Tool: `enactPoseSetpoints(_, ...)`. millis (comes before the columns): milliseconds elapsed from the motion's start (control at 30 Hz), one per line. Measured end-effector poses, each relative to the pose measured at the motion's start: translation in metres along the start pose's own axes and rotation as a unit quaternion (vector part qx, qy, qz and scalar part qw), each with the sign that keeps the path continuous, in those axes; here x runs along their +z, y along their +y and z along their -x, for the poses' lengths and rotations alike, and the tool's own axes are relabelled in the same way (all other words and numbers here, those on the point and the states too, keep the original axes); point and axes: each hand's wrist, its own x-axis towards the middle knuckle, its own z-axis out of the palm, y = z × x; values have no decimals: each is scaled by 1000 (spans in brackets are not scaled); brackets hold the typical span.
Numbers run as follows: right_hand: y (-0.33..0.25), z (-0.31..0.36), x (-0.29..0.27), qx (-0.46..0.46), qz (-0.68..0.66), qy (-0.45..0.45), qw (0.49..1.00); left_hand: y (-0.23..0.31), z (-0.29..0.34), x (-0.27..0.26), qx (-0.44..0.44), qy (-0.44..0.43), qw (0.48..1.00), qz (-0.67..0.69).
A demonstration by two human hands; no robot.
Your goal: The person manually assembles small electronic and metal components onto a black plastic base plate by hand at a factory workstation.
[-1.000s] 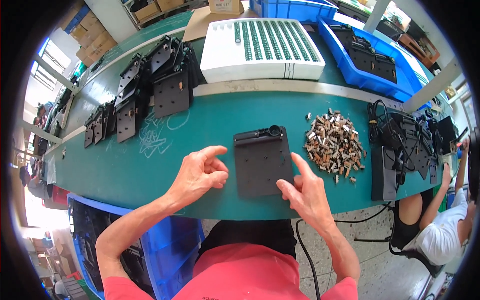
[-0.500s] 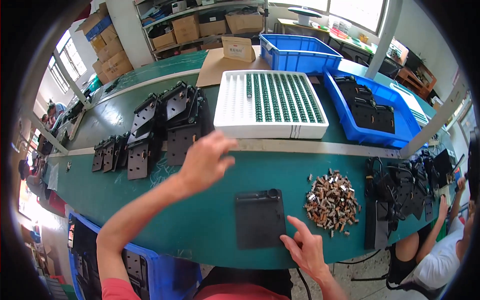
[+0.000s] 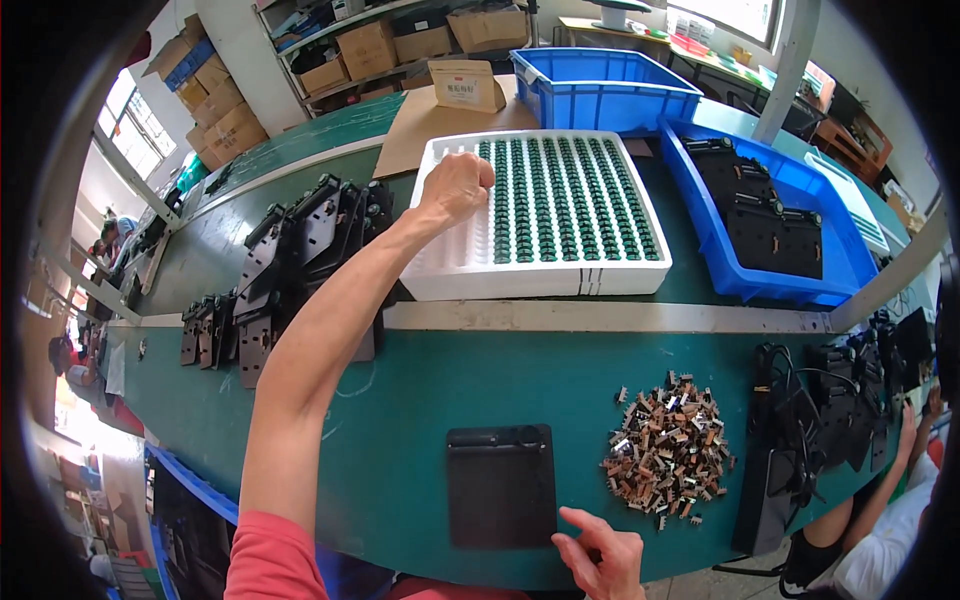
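Observation:
My left hand (image 3: 458, 188) reaches over the white foam tray (image 3: 530, 284), its fingers closed at the shortest row of small green parts (image 3: 570, 200). The fingertips are hidden, so I cannot make out what lies between them. On the green table in front of me lies a flat black plate (image 3: 500, 490) with a raised bar and a round end along its far edge. My right hand (image 3: 605, 560) is beside the plate's near right corner, thumb and forefinger apart, holding nothing. Whether the thumb touches the edge I cannot tell. Right of the plate sits a pile of small metal-and-brown switch-like parts (image 3: 668, 450).
Black plate assemblies (image 3: 290, 260) stack up left of the tray. At right, a blue bin (image 3: 770, 285) holds more; an empty blue crate (image 3: 605, 105) stands behind. Black cabled units (image 3: 780, 440) lie near the right edge, where a co-worker's arm (image 3: 890, 480) shows. A pale rail (image 3: 600, 317) crosses the table.
My left hand has moved from above the table, forward to the foam tray, and its fingers have closed. My right hand stays by the plate. The whole view has shifted slightly.

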Motion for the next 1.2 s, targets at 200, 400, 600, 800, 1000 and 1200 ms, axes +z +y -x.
enactPoseSetpoints(200,-7,-9,-2,-42,-14,41,998,8,-18,-2,0,-41,991,-125)
enactPoseSetpoints(400,-4,-9,-2,-57,-18,47,997,17,-24,-6,-11,-86,980,-181)
enactPoseSetpoints(600,-6,-5,-3,-42,-29,31,998,-5,-12,-12,37,-35,996,-80)
enactPoseSetpoints(800,1,-1,-2,-3,-31,-17,999,25,13,-57,4,-16,992,126)
enactPoseSetpoints(1000,-12,-15,-9,203,-297,37,932,147,121,-81,-15,-87,953,288)
enactPoseSetpoints(1200,-29,-27,0,145,-434,113,882,203,217,-77,-132,-226,822,507)
